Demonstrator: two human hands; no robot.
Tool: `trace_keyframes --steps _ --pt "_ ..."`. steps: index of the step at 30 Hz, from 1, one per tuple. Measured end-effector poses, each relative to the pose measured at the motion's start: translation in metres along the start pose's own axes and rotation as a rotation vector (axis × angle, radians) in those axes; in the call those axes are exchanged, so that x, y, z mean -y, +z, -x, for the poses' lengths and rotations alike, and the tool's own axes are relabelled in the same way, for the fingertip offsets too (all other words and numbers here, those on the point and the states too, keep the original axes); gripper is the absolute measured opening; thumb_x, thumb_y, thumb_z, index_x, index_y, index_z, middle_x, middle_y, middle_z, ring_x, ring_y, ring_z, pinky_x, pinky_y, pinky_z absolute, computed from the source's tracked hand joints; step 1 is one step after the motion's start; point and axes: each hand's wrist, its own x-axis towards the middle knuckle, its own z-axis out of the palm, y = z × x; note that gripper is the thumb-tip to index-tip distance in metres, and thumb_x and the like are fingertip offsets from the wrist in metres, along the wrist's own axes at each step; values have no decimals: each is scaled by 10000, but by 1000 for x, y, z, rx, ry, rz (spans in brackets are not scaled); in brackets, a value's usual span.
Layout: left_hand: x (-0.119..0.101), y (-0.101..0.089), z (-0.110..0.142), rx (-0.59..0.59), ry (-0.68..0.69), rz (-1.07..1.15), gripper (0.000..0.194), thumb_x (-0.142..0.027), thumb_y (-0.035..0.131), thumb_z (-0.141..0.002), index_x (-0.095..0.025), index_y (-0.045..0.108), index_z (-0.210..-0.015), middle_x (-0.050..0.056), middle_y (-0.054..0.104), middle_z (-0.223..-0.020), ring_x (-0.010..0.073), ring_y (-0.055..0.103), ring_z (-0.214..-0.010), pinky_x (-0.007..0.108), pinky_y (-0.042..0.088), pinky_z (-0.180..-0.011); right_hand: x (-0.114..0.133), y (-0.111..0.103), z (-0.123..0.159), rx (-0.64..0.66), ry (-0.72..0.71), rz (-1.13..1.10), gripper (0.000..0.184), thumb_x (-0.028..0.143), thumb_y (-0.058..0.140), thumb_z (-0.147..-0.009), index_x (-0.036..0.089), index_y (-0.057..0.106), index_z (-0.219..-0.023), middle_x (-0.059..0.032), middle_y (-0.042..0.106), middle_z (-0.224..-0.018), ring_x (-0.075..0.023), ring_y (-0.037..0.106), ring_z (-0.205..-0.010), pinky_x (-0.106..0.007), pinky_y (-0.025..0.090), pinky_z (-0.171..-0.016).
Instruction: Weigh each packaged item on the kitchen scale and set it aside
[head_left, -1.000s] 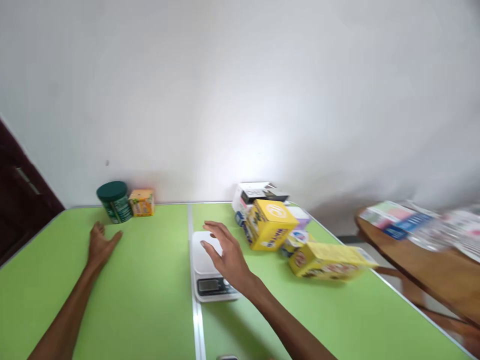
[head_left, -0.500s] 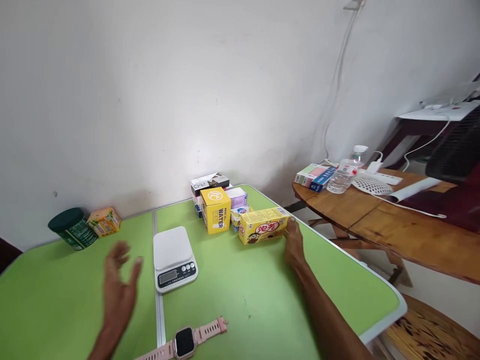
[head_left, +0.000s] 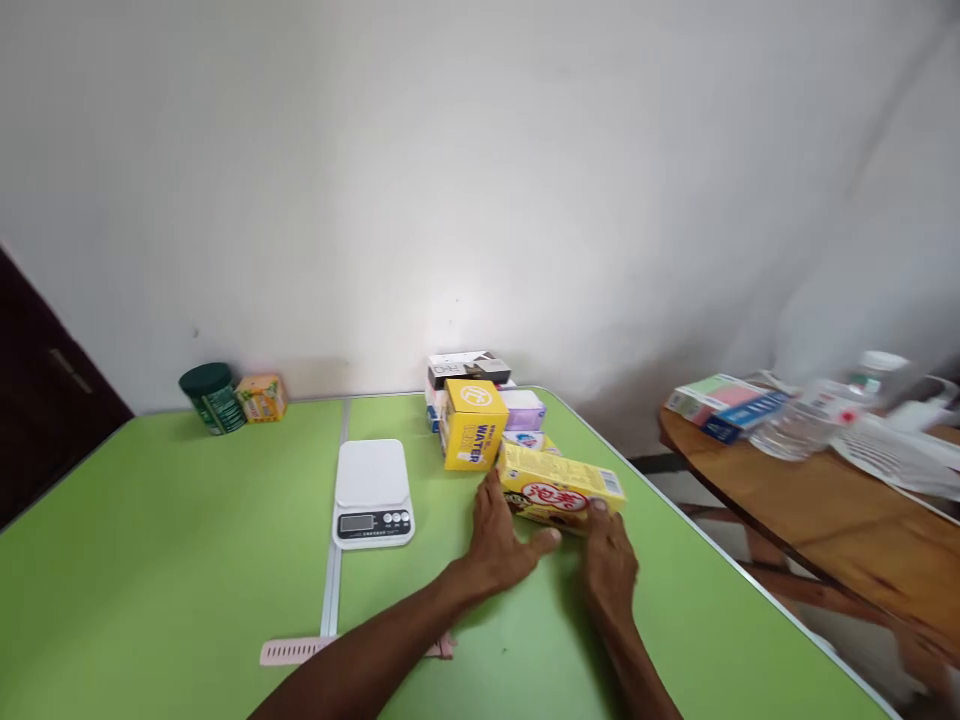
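A long yellow snack box (head_left: pixel 559 490) with red Chinese lettering lies near the right side of the green table (head_left: pixel 187 540). At its left end, my left hand (head_left: pixel 502 545) has its fingertips against the box and its thumb spread away. My right hand (head_left: pixel 611 570) grips the right part, thumb on the front face, other fingers partly hidden. Directly behind stand a yellow WATER box (head_left: pixel 474 430), a lilac box (head_left: pixel 523 410), a small box partly covered (head_left: pixel 531 441) and a black-and-white box (head_left: pixel 469 368).
A white kitchen scale (head_left: pixel 371 490) sits beside the table's metal seam. My left forearm covers most of a pink watch strap (head_left: pixel 292 651). A green-lidded tub (head_left: pixel 212 397) and an orange box (head_left: pixel 261 398) stand by the wall. At right, a wooden table (head_left: pixel 757 500) holds boxes and a bottle.
My right hand moved from over the scale to the yellow snack box. My left hand crossed from beside the green tub to the box's left end. The view swung right, then partly back.
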Motion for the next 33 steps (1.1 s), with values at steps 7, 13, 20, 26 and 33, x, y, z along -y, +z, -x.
trace_keyframes --steps 7,13,20,26,33 --pt "-34 -91 64 -388 32 -233 1056 -464 730 -860 -190 116 -1674 205 255 -1710 382 190 -1599 605 140 -1310 51 62 57 159 -248 -201 688 748 378 -952 181 653 -1227 -202 713 -1272 -364 639 -1164 -470 482 -971" --pt "3 -178 98 -612 -33 -401 892 -364 666 -875 -184 238 -1636 204 458 -1541 376 407 -1460 605 284 -1229 87 146 89 387 -477 -256 597 677 427 -979 177 650 -1217 -194 715 -1213 -347 646 -1149 -528 489 -1025" --pt "34 -208 112 -573 -82 -427 770 -429 612 -931 -212 325 -1612 189 543 -1483 366 473 -1425 614 319 -1208 71 164 98 480 -492 -205 602 662 366 -1011 179 696 -1156 -184 726 -1197 -334 637 -1184 -527 482 -1071" --pt "77 -237 120 -703 -209 -11 665 -528 504 -999 -213 368 -1570 189 532 -1526 303 590 -1360 532 457 -1156 45 158 76 408 -177 -293 746 733 337 -996 144 666 -1315 -249 687 -1336 -374 650 -1234 -595 491 -1071" --pt "95 -252 119 -800 -212 117 573 -519 545 -988 -182 501 -1449 192 613 -1431 288 672 -1238 510 519 -1099 39 157 71 435 -132 -278 769 784 385 -958 145 694 -1255 -230 719 -1291 -361 697 -1121 -593 486 -1081"
